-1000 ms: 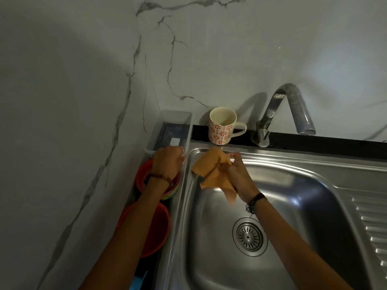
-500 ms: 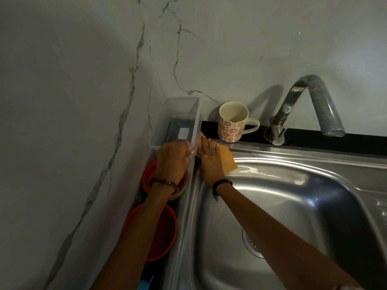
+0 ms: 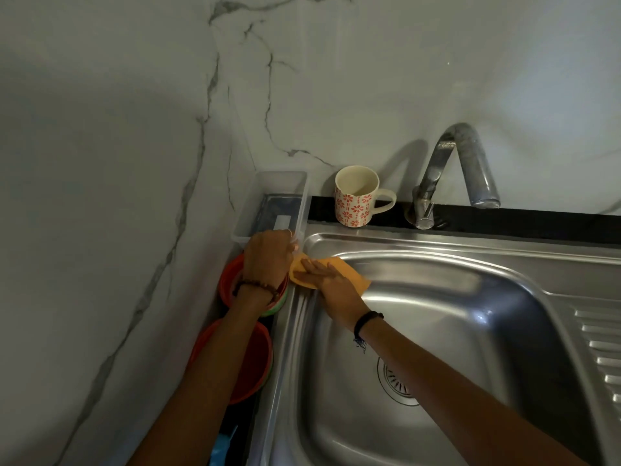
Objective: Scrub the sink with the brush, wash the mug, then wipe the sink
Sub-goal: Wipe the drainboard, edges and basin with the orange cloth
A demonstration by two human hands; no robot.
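Veined marble wall [image 3: 134, 129]; right hand [image 3: 331, 284] presses soft orange cloth [image 3: 349, 272] on steel sink [image 3: 437, 250].

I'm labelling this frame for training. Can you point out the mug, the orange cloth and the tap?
mug [image 3: 355, 206], head view, on its patterned side wall.
orange cloth [image 3: 351, 272], head view, on the bare part right of the fingers.
tap [image 3: 437, 163], head view, on the rising spout.

sink basin [image 3: 437, 331] open, mug [image 3: 357, 196] and tap [image 3: 433, 183] crowd back ledge, clear tub [image 3: 302, 203] and red bowls [image 3: 248, 364] line left
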